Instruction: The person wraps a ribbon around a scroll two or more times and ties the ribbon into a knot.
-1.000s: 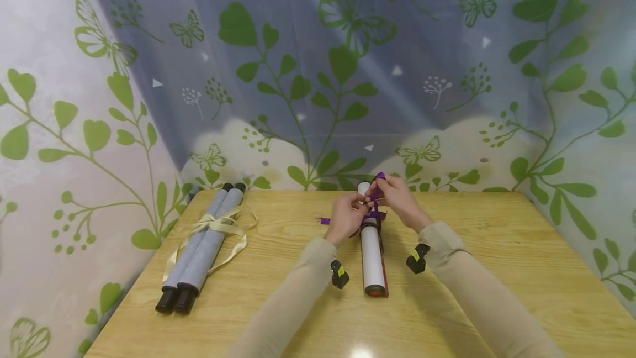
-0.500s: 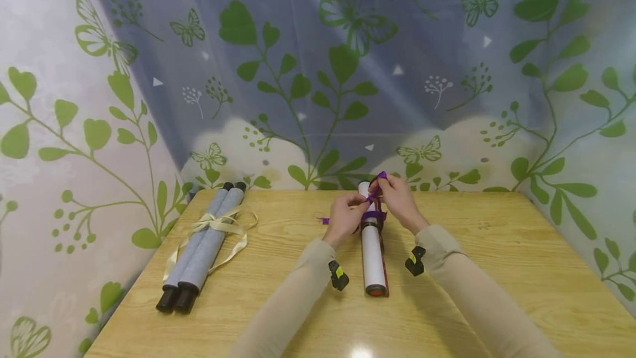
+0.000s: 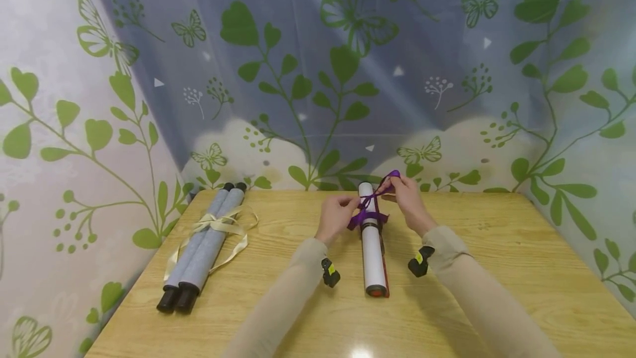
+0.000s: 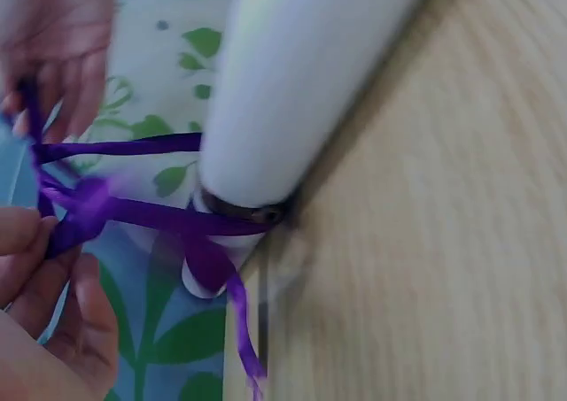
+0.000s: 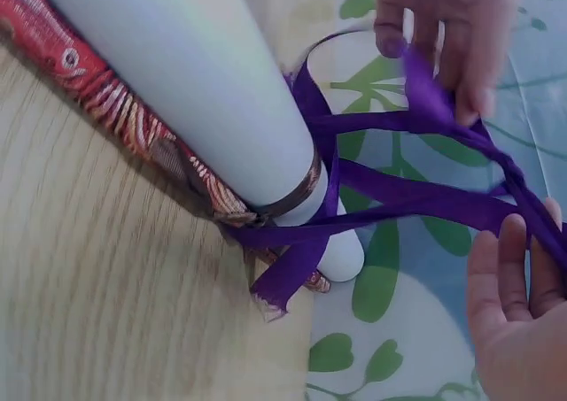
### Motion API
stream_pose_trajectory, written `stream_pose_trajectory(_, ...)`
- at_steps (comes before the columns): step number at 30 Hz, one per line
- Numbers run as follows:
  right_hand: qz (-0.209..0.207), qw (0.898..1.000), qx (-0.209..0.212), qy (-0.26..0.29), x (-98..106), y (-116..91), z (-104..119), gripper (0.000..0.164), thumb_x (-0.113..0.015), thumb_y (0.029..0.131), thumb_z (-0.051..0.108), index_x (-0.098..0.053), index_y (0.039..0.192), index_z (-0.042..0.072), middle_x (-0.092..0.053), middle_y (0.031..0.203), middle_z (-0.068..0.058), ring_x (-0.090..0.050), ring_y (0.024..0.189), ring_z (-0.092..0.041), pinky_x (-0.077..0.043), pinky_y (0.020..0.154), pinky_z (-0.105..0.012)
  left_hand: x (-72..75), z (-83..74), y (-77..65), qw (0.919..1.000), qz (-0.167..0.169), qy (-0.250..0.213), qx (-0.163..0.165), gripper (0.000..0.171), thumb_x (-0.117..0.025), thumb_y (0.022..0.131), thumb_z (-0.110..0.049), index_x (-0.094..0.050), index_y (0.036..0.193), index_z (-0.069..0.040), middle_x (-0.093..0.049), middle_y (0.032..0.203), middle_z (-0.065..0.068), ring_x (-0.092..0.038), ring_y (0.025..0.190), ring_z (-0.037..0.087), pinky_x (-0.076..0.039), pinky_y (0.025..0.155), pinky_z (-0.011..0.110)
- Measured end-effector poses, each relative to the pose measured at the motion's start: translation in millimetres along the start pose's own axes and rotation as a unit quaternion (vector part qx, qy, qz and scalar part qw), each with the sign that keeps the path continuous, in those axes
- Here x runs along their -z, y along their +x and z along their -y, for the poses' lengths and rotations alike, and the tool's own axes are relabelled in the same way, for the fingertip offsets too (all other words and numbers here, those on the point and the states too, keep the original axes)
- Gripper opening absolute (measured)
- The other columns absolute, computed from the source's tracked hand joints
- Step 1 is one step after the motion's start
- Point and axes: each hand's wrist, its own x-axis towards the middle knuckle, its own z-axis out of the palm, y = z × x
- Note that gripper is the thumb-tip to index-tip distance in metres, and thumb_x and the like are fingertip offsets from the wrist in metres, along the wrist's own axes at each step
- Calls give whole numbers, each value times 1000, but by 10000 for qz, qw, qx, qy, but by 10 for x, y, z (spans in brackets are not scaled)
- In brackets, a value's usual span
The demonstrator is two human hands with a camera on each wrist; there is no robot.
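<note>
White roll (image 3: 374, 256) lies lengthwise on wood-grain surface (image 3: 497, 269), brown band (image 5: 297, 193) round it, red-capped end at 6 o'clock. Red patterned strip (image 5: 97, 100) runs along its 3 o'clock side. Purple ribbon (image 4: 168, 215) passes across the roll beside the band; strands run up to both hands, one frayed end hangs loose.

Clock directions from the white roll, head view: left hand (image 3: 335, 215) at 10 o'clock, fingertips pinching ribbon just beside the roll. Right hand (image 3: 409, 203) at 2 o'clock, pinching a ribbon loop, raised above the roll. Ribbon partly blurred in left wrist view; can't tell if the crossing between hands is a knot.

At 9 o'clock, well apart: two blue-grey rolls (image 3: 211, 245), side by side, touching, black end caps (image 3: 185, 298), tied with cream ribbon (image 3: 218, 222), ends trailing. At 12 o'clock: leaf-and-butterfly curtain (image 3: 308, 115). Beige sleeves (image 3: 288, 297), black camera on each wrist (image 3: 421, 261).
</note>
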Motion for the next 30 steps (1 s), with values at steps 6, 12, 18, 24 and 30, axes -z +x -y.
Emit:
stream_pose_trajectory(6,-81,9917,-232,1265,151,-6,13,33,-26,107,15,-52,89,5,-64,78,2,-68,82,-13,-56,87,-32,222,5,100,9786,62,-1971,589,22,-61,97,-11,-69,112,3,-70,100,11,-65,91,16,-53,91,36)
stream_pose_trajectory(12,-200,9751,-577,2131,385,-38,69,37,-21,108,20,-47,84,10,-60,75,2,-67,82,-14,-54,87,-30,481,59,204,9475,330,-3039,935,27,-55,100,-9,-59,121,6,-54,80,0,-51,60,7,-49,62,21)
stream_pose_trajectory(18,-255,9731,-713,2174,671,-97,33,37,-21,108,22,-47,85,11,-59,76,2,-66,81,-13,-54,88,-30,742,133,215,9965,686,-430,189,18,-62,97,-18,-72,109,-9,-62,85,2,-43,60,9,-35,51,23)
stream_pose_trajectory(24,-639,9928,-673,761,934,-142,-96,31,-20,108,21,-43,89,10,-59,75,7,-64,76,-9,-56,77,-27,935,148,214,9640,893,2293,-1006,16,-68,93,-22,-78,98,-10,-75,96,5,-66,77,16,-53,67,30)
stream_pose_trajectory(30,-972,9898,-1035,121,1171,-168,-204,29,-19,107,21,-39,87,12,-50,66,10,-56,69,-7,-55,66,-25,1064,193,191,9481,1044,2891,-811,15,-73,89,-28,-79,85,-16,-75,90,-1,-67,80,15,-54,72,31)
